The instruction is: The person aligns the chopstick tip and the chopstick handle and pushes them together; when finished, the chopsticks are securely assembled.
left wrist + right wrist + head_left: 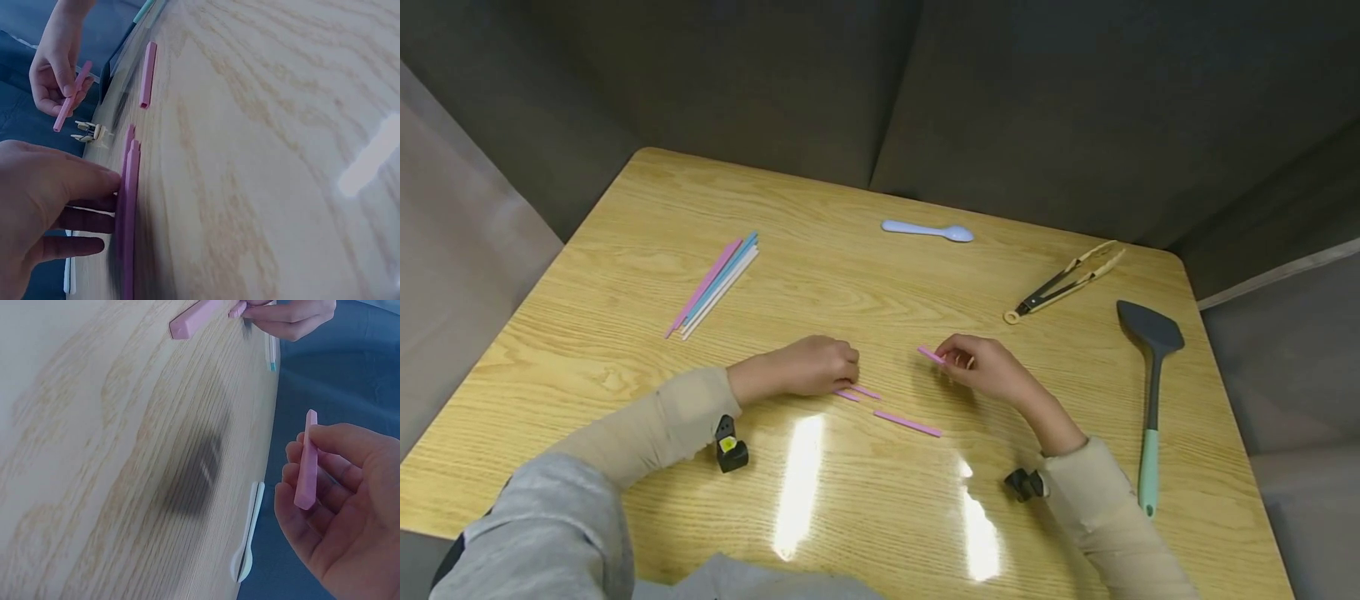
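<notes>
My right hand pinches a short pink chopstick piece between thumb and fingers, raised above the table. Lower and to the left, my left hand is at two pink chopstick pieces lying side by side. In the left wrist view its thumb and fingers hold the farther piece, while the nearer piece lies along it, ending in a narrower tip. The left ends are hidden under the hand in the head view. Between the hands, another pink chopstick piece lies on the wood, its near end hollow in the left wrist view.
Pink, blue and white chopsticks lie bundled at the left of the table. A pale blue spoon lies at the back. Tongs and a dark spatula with a green handle lie on the right.
</notes>
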`<state>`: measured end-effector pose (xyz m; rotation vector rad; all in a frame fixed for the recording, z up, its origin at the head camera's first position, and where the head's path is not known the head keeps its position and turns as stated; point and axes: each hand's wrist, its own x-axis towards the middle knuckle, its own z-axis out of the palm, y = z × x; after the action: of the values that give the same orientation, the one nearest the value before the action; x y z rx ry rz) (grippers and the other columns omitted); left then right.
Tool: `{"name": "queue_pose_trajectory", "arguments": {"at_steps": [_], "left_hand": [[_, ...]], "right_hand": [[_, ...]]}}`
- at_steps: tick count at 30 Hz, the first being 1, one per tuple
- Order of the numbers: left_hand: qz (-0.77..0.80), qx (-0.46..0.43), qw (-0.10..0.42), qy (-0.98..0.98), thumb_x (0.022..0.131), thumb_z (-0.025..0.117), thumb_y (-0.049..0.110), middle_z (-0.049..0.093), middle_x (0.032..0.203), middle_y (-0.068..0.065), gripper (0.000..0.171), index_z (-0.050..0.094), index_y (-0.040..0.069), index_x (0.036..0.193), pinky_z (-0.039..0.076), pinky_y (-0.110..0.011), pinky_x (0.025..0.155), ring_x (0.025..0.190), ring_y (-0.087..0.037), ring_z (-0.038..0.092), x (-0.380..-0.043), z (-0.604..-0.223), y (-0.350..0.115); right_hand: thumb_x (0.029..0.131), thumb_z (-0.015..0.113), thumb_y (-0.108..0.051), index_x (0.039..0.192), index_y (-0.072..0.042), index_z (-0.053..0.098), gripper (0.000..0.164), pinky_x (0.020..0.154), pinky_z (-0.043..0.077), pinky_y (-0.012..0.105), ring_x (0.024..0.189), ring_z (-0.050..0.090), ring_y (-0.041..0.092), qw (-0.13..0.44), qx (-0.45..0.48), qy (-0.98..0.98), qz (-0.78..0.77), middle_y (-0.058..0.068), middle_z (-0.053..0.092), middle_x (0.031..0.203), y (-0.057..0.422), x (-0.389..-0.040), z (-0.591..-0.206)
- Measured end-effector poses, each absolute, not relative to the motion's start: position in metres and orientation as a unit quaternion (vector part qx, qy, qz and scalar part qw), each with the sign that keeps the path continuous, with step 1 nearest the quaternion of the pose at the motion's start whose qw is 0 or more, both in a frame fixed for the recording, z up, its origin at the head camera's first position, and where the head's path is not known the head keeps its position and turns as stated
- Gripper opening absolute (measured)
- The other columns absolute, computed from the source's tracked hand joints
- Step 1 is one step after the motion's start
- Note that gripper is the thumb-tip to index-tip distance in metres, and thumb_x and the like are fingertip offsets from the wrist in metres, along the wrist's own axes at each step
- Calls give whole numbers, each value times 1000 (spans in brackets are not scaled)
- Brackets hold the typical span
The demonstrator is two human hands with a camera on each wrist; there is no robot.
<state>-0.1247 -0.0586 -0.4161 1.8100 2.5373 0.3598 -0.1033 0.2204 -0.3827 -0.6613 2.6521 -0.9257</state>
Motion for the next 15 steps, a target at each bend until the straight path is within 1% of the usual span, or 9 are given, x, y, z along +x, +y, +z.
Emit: {"name": "queue_pose_trajectory", "arguments": {"at_steps": [3, 6, 11, 15], "left_hand": [[97, 584, -31, 805, 84, 61, 11, 55, 72, 3, 13, 64, 11, 71, 45, -23, 57, 65, -11, 51, -125, -418, -57], [82, 584, -50, 806, 85, 59, 11, 53, 69, 3, 17, 63, 10, 69, 43, -23, 55, 61, -10, 50, -125, -419, -56], [81, 583, -49, 807, 85, 58, 11, 52, 68, 3, 18, 62, 10, 67, 44, -23, 55, 60, -10, 49, -126, -420, -55], [86, 581, -41, 809, 85, 59, 11, 53, 70, 2, 13, 61, 9, 72, 44, -23, 56, 63, -11, 50, -127, -420, -55]], "right_hand": [[85, 59, -8, 95, -5, 63, 11, 57, 45, 26, 65, 52, 11, 131, -224, 913, -315, -1, 57, 74, 219, -103, -382], [85, 59, -9, 96, -5, 62, 12, 58, 45, 26, 66, 52, 11, 132, -224, 914, -311, -1, 57, 74, 219, -103, -381], [85, 59, -8, 96, -5, 62, 12, 58, 45, 26, 66, 52, 11, 126, -229, 914, -310, -1, 57, 75, 220, -104, -380], [84, 59, -7, 95, -5, 63, 11, 58, 45, 26, 66, 52, 11, 123, -226, 914, -313, 0, 58, 75, 221, -105, -380]]}}
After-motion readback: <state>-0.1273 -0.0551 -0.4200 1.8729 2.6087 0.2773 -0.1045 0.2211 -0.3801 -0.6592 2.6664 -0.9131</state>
